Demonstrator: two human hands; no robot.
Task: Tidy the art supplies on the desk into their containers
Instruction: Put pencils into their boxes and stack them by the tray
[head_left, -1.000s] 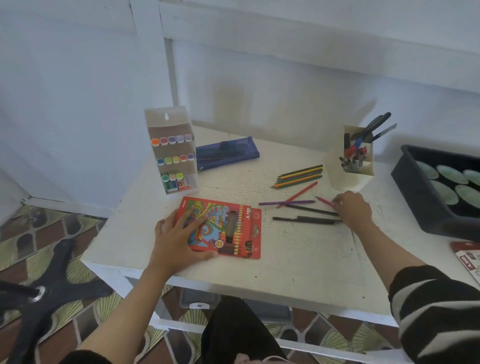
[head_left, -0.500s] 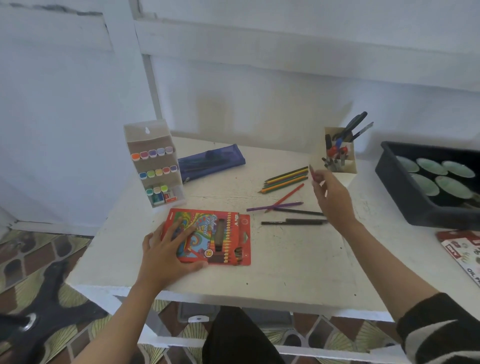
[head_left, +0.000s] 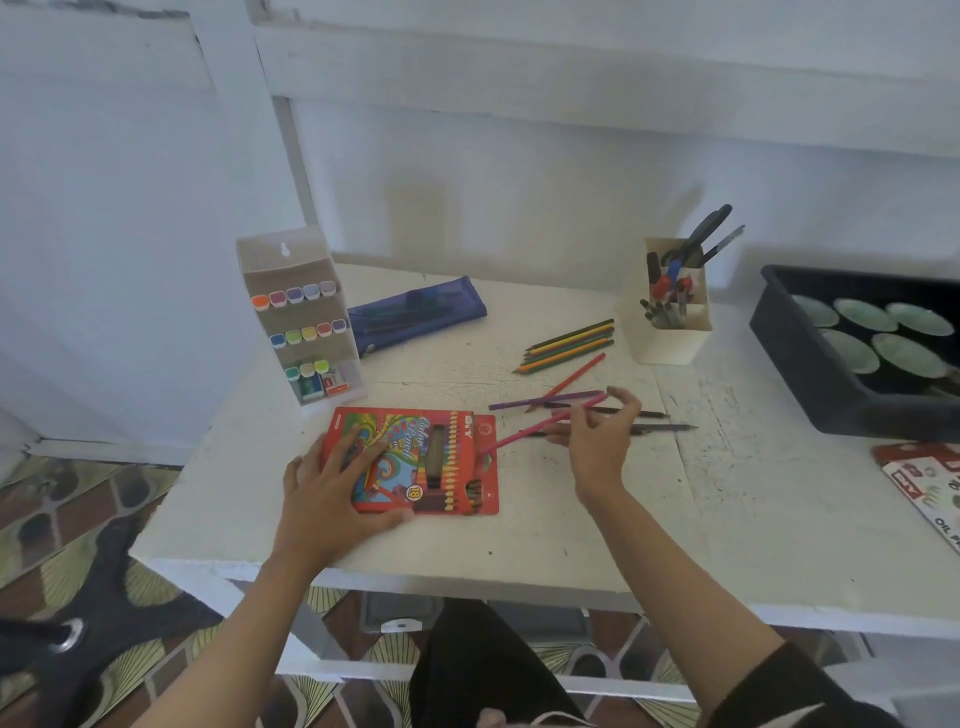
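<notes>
Boxing step: right hand (head_left: 597, 446) pinches a pink pencil (head_left: 543, 422), its tip at the flap end of the box (head_left: 447, 462).
Left hand (head_left: 328, 488): fingers spread flat, pressing the box onto the desk (head_left: 571, 525).
Next: line the tip up with the opening, then slide it in lengthwise.
Loose pencils (head_left: 571, 343): slim painted sticks, lying farther back.
Box: thin red card, printed, flat.

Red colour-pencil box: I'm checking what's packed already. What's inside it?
The colour-pencil box shows some dark pencils through its window. Its printed cardboard and the left hand resting on it hide the rest. The right hand holds a pink pencil, tip at the box's flap.
</notes>
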